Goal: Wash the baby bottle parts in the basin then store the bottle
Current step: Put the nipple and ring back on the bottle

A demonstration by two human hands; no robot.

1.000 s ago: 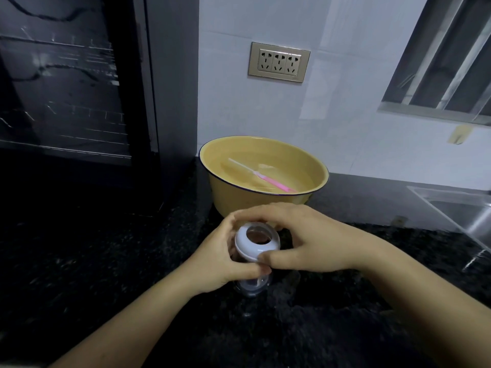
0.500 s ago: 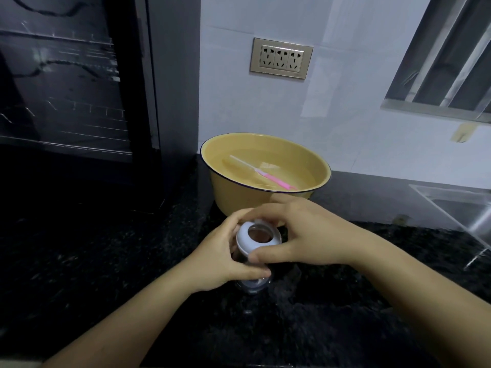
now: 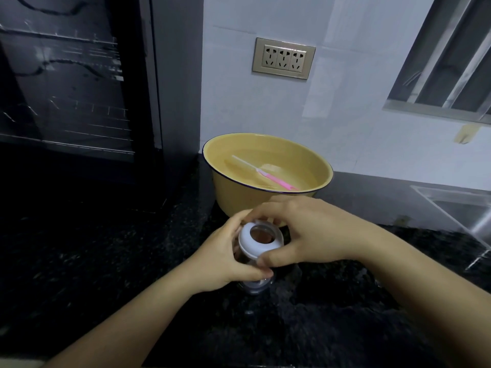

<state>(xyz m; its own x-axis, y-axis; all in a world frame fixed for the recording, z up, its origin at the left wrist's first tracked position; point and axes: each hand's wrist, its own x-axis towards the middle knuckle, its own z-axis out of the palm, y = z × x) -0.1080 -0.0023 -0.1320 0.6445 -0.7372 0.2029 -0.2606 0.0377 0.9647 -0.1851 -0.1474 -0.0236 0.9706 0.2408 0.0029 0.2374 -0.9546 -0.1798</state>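
A clear baby bottle [image 3: 255,284] stands on the black counter, in front of the yellow basin [image 3: 265,201]. My left hand [image 3: 221,257] wraps around the bottle's body. My right hand [image 3: 305,232] grips the white ring collar [image 3: 259,241] on the bottle's mouth with thumb and fingers. The collar's hole is open, with no teat in it. The basin holds water and a pink-handled brush [image 3: 268,175] with a thin white tip.
A dark glass-fronted cabinet [image 3: 69,83] stands at the left on the black speckled counter [image 3: 106,261]. A steel sink [image 3: 462,208] lies at the right edge. A wall socket [image 3: 283,58] and a window [image 3: 449,57] are behind the basin.
Both hands stay on the bottle and collar. My right hand's fingers have shifted slightly around the collar. The view has tilted a little.
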